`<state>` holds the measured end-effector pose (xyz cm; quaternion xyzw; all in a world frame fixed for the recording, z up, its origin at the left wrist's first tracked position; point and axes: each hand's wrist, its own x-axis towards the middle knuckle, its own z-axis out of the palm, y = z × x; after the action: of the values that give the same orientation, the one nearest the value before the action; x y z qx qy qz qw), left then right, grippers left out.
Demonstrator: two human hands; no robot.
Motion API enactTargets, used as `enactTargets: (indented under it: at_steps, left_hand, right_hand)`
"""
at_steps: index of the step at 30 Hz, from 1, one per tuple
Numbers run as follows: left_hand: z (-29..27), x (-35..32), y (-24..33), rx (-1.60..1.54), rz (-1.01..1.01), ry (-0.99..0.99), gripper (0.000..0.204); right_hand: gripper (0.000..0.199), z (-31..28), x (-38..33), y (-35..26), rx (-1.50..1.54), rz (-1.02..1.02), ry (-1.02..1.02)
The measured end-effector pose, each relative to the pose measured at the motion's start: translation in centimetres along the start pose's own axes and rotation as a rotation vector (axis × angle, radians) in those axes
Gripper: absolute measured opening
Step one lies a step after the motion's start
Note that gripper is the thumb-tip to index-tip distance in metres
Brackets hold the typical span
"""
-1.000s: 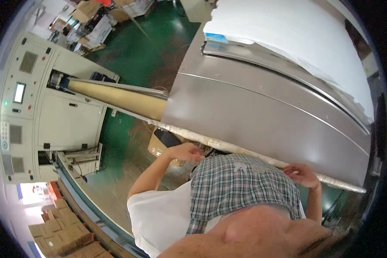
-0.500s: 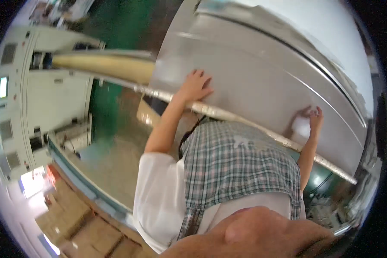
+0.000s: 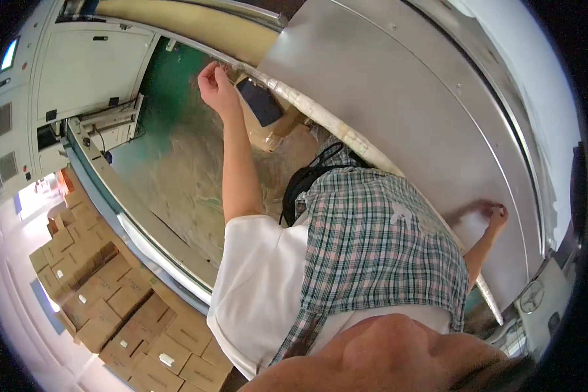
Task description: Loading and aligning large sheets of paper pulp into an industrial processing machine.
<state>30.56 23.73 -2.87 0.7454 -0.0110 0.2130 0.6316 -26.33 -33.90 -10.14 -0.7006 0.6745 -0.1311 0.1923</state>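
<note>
Head view: left hand (image 3: 217,88) shifted to panel edge (image 3: 307,108).

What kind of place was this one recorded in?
Most likely a factory floor: a big grey machine with control panels, a wide sheet-metal table, stacked cardboard boxes and a green-painted floor.

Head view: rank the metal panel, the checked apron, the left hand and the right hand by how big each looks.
1. Metal panel, by far the largest.
2. Checked apron.
3. Left hand.
4. Right hand, which looks smallest, though it is partly hidden and farther off, so the hands' order is unsure.
</note>
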Motion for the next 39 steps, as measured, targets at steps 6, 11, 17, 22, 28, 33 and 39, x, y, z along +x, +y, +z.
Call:
enactTargets:
  at_steps: [6, 11, 17, 22, 28, 33, 39]
  left_hand:
    - [-2.4, -6.4, -14.8, 0.966, -0.125, -0.110, 0.058]
    - [0.6, -8.3, -15.6, 1.053, -0.354, -0.163, 0.069]
    - [2.1, -8.9, -18.3, 1.149, -0.254, 0.012, 0.062]
    - [2.3, -9.1, -18.5, 1.175, -0.260, 0.093, 0.064]
    - [2.0, -9.3, -18.6, 1.153, -0.244, 0.138, 0.072]
    - [1.6, -9.8, -17.0, 1.048, -0.315, 0.045, 0.079]
    - [1.0, -9.5, -18.3, 1.030, -0.309, 0.081, 0.075]
  right_hand:
    - [0.046, 2.0, 0.6, -1.0, -0.627, -0.094, 0.134]
    - [0.037, 1.5, -1.4, -2.4, -0.595, -0.207, 0.226]
    - [0.040, 1.9, -1.8, -2.6, -0.641, -0.170, 0.165]
    - [0.042, 2.7, -2.3, -2.8, -0.659, -0.144, 0.167]
    - [0.043, 3.7, -2.1, -2.5, -0.655, -0.077, 0.162]
    - [0.045, 3.2, -3.5, -4.5, -0.670, -0.017, 0.173]
    - [0.043, 3.4, -3.7, -4.1, -0.718, -0.061, 0.170]
